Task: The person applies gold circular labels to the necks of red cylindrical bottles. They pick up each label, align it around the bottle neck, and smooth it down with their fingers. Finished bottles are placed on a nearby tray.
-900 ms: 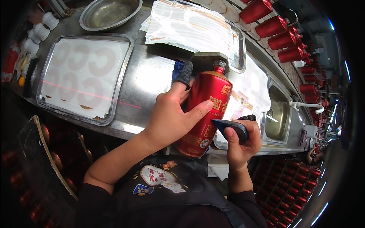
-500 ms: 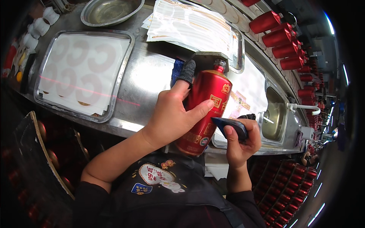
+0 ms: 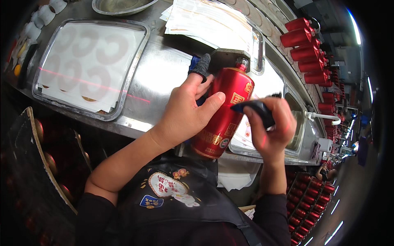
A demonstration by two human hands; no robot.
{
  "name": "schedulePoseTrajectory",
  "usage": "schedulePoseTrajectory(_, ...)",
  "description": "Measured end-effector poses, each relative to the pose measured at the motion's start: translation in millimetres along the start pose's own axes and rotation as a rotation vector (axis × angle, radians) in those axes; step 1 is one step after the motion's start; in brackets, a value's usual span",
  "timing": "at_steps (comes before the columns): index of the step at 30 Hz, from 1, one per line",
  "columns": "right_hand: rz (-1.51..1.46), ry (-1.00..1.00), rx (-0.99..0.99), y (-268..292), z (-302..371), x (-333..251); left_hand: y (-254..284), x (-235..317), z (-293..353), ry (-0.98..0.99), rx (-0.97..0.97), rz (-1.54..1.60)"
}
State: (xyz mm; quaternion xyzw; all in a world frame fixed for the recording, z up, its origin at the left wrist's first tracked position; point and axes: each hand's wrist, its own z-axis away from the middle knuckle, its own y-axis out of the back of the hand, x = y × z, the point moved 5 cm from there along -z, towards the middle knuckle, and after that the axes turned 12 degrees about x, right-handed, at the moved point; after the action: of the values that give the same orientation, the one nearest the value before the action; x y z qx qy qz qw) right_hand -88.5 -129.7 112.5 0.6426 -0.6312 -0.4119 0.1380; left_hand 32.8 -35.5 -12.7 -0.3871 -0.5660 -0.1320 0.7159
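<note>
A glossy red bottle [image 3: 223, 110] with gold decals and a clear glass neck leans at a slant, its neck toward a metal bracket [image 3: 230, 53]. My left hand [image 3: 184, 110] grips it from the left, thumb pressed on its front. A grey knitted cover [image 3: 200, 65] sleeves one finger of that hand, and a bit of blue cloth shows behind it. In my right hand [image 3: 277, 129] is a dark blue, pointed scraper-like tool [image 3: 259, 111]. Its tip is at the bottle's right front, by the gold decals; whether it touches cannot be made out.
On the steel counter, a metal tray [image 3: 119, 107] at left holds sheets with ring-shaped prints. A metal basin [image 3: 123, 11] and stacked decal sheets [image 3: 209, 24] are behind. At right are a sink with a white faucet [image 3: 324, 117] and rows of red bottles [image 3: 308, 53].
My right hand and the tool have moved up along the bottle toward its neck. The left hand keeps its grip. The whole view has shifted slightly.
</note>
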Motion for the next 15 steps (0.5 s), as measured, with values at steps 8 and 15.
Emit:
schedulePoseTrajectory(8,-0.185,0.189,-0.133,-10,-35,-18,14,6,11,0.107,0.022,0.040)
schedulePoseTrajectory(15,0.104,0.164,0.098,-10,-36,12,19,11,19,0.027,0.063,-0.004)
